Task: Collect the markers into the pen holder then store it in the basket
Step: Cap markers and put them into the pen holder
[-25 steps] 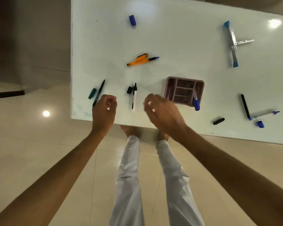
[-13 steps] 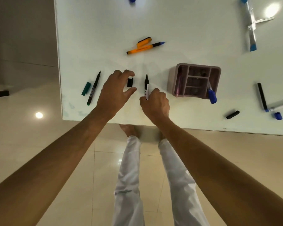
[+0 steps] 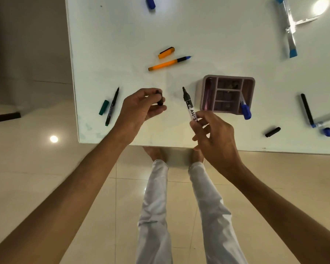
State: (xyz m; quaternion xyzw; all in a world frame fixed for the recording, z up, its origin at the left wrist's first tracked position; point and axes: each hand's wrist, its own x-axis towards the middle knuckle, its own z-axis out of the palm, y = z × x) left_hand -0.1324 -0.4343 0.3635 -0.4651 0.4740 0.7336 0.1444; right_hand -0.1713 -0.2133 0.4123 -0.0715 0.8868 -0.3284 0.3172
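My right hand [image 3: 214,136] grips an uncapped black-and-white marker [image 3: 188,103] by its lower barrel, tip pointing away from me. My left hand [image 3: 139,109] pinches its small black cap [image 3: 160,99] just left of the marker tip. The mauve pen holder [image 3: 228,93] stands on the white table [image 3: 198,31] to the right, with a blue-capped marker [image 3: 244,108] leaning in its near right slot. An uncapped orange marker [image 3: 168,63] and its orange cap [image 3: 166,52] lie beyond my hands. A thin black pen [image 3: 112,106] and green cap [image 3: 103,107] lie at the left.
At the right lie a black marker [image 3: 306,109], a loose black cap [image 3: 272,132], a clear marker [image 3: 327,119] and a blue cap [image 3: 327,132]. A blue cap [image 3: 150,2] and a metal stand [image 3: 290,25] sit at the far side. No basket is in view.
My right hand lifted the black-and-white marker off the table and my left hand picked up its black cap. The camera view came closer to the table.
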